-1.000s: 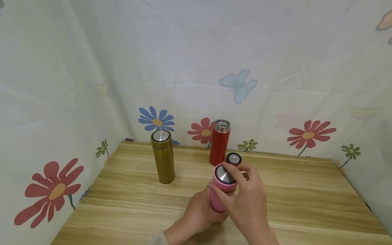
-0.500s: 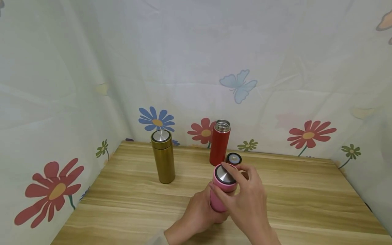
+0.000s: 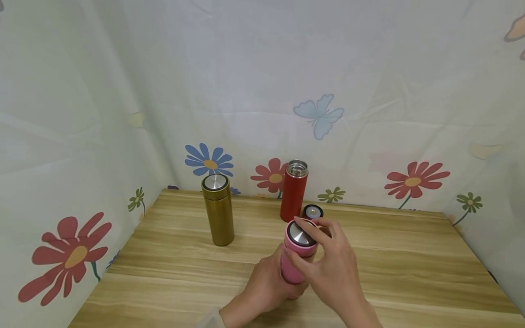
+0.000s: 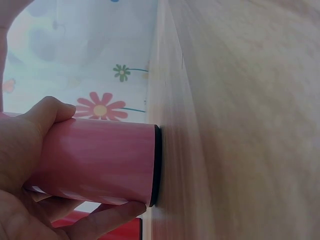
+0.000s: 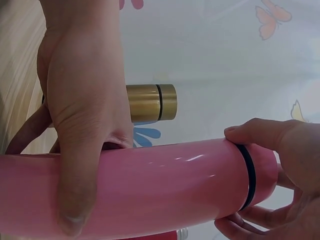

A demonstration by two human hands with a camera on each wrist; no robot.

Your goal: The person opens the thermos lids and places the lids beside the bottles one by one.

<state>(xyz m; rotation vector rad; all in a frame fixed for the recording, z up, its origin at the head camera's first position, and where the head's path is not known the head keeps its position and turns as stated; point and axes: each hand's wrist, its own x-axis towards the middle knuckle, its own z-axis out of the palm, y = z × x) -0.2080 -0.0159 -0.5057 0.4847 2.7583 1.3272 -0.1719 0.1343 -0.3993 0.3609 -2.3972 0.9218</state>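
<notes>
A pink thermos stands near the middle front, its base close against the wooden surface in the left wrist view. My left hand grips its body, with the thumb on one side and fingers on the other. At the top, my right hand holds the thermos's lid, which has a silver disc and a dark rim. Thumb and fingers lie on opposite sides of this lid in the right wrist view, where a dark ring shows between lid and body.
Behind the pink thermos stands a red thermos with its metal neck uncovered. A small lid lies upside down beside it. To the left, a gold thermos stands with its lid on. Flower-printed cloth borders the wooden table.
My right hand has turned slightly on the lid, its index fingertip shifting a little left. My left hand and the pink thermos have stayed in place.
</notes>
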